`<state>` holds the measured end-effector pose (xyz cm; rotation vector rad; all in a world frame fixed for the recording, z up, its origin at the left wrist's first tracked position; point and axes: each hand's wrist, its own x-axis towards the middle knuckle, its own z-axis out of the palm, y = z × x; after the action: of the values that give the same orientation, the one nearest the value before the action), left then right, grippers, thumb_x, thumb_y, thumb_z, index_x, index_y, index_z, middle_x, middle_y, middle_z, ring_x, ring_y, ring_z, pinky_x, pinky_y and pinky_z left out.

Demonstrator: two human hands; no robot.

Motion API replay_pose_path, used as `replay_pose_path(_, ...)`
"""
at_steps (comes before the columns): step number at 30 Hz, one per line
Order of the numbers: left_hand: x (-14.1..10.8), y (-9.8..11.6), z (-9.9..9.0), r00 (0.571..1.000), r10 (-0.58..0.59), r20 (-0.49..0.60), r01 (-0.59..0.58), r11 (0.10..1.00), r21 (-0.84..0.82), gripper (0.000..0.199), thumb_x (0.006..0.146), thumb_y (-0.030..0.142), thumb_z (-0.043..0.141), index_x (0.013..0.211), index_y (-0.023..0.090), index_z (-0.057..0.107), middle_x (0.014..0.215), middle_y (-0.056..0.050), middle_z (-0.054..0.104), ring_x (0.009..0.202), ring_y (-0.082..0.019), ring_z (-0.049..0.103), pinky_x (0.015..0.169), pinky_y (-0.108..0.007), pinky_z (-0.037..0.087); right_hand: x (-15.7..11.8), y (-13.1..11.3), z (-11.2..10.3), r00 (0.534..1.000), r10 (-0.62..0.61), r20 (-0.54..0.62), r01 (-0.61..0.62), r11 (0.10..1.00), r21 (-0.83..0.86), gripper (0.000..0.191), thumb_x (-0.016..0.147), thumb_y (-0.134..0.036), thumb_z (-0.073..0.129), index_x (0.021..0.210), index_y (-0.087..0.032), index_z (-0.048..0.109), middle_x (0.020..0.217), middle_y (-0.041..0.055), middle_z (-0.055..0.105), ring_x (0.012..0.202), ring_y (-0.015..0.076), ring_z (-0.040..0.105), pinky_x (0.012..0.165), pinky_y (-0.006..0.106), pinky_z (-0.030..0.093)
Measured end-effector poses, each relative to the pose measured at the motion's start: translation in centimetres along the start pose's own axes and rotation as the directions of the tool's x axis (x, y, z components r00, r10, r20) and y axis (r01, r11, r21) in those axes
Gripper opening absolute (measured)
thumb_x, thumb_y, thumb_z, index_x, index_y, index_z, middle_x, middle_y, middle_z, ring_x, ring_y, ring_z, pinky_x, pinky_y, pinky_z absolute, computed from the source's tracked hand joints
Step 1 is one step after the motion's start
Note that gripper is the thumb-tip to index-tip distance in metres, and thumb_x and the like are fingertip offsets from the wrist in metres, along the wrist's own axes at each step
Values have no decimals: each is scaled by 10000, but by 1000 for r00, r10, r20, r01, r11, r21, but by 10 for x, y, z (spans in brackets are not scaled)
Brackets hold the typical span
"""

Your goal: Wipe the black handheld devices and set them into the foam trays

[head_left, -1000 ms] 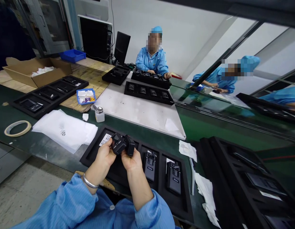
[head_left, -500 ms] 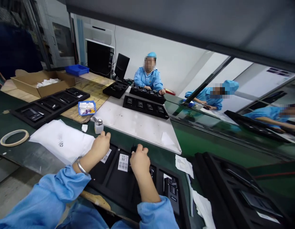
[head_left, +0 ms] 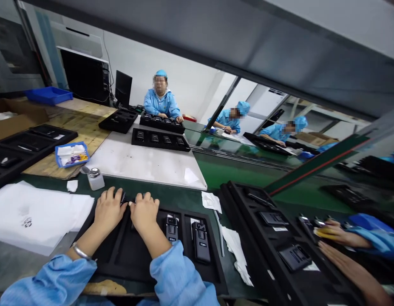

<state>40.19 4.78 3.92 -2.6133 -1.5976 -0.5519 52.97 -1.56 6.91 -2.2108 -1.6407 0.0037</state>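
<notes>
Both hands are held palm down over the left part of a black foam tray (head_left: 120,263) on the near edge of the green bench, with the fingers slightly curled. The left hand (head_left: 109,210), a metal bangle (head_left: 81,250) at its wrist, and the right hand (head_left: 145,212) lie just beside each other. A small dark item (head_left: 123,197) is seen at the left hand's fingertips, but whether anything is gripped cannot be told. Two black handheld devices (head_left: 185,236) are seated upright in compartments to the right of the hands. White paper sheets (head_left: 34,216) are spread on the left, and a steel-capped bottle (head_left: 94,178) stands farther off. Crumpled tissue (head_left: 236,250) lies to the right, beyond which a co-worker's hands (head_left: 340,240) are seen at another black tray (head_left: 279,238).
</notes>
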Motion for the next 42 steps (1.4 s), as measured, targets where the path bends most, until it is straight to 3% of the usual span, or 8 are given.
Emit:
replay_pose_path(5, -27, 28, -8, 994, 105, 12, -104, 992, -65, 462, 979, 357, 482, 1389, 146, 515, 1210, -170, 617, 1101, -323, 577, 875, -408, 504, -47, 93, -34, 976, 117, -186, -104, 991, 79, 377, 972, -379, 448, 1228, -170, 627, 1122, 134, 611, 1013, 292, 589, 870, 422, 455)
replay_pose_path(11, -63, 129, -9, 903, 302, 307, -227, 939, -257, 545, 958, 314, 529, 1463, 129, 445, 1039, -138, 665, 932, -290, 663, 755, -376, 543, -132, 201, -35, 884, 407, -231, -440, 891, -110, 441, 920, -351, 446, 1222, -77, 615, 1145, 208, 585, 1013, 352, 571, 869, 463, 475)
replay_pose_path(17, -64, 192, -1, 896, 271, 352, -235, 962, -142, 788, 837, 309, 688, 1525, 122, 354, 1107, -198, 587, 939, -328, 629, 703, -377, 551, -153, 188, -23, 944, 312, -111, -328, 926, -187, 473, 915, -256, 466, 1353, -96, 551, 1321, 217, 526, 1161, 365, 515, 931, 467, 483)
replay_pose_path(29, -58, 190, 5, 907, 190, 376, -110, 968, -224, 920, 773, 165, 619, 1581, 182, 179, 1259, -196, 522, 1021, -329, 595, 812, -431, 532, -136, 188, -31, 909, 412, -55, -405, 908, 110, 627, 830, -127, 501, 1454, -92, 446, 1509, 253, 352, 1268, 401, 494, 1007, 538, 449)
replay_pose_path(32, -56, 166, 8, 920, 106, 377, 193, 714, -673, 927, 764, 261, 655, 1572, 215, 202, 1238, -137, 518, 936, -252, 599, 857, -433, 514, -133, 207, -35, 880, 475, -34, -393, 764, 512, 726, 751, -202, 606, 1454, -122, 446, 1487, 231, 412, 1316, 393, 472, 1057, 574, 413)
replay_pose_path(35, -60, 142, 11, 885, 73, 461, 435, 226, -872, 869, 741, 409, 711, 1506, 211, 348, 1161, -94, 541, 827, -183, 600, 814, -387, 525, -132, 217, -40, 844, 519, 139, -354, 342, 870, 767, 682, -322, 733, 1399, -175, 502, 1409, 186, 533, 1277, 351, 535, 1057, 555, 432)
replay_pose_path(38, -68, 132, 10, 874, 84, 478, 472, 83, -878, 769, 768, 494, 713, 1426, 180, 467, 1138, -97, 583, 916, -196, 629, 869, -365, 517, -131, 198, -41, 864, 434, 256, -276, -18, 961, 687, 675, -375, 801, 1308, -221, 584, 1385, 141, 583, 1326, 312, 505, 1112, 512, 389)
replay_pose_path(42, -81, 136, 8, 878, 115, 464, 477, -165, -863, 663, 775, 432, 787, 1356, 208, 561, 1232, -101, 624, 945, -183, 633, 907, -333, 500, -132, 149, -32, 897, 331, 292, -227, -221, 949, 580, 722, -363, 802, 1264, -255, 626, 1375, 93, 608, 1314, 288, 525, 1139, 500, 366)
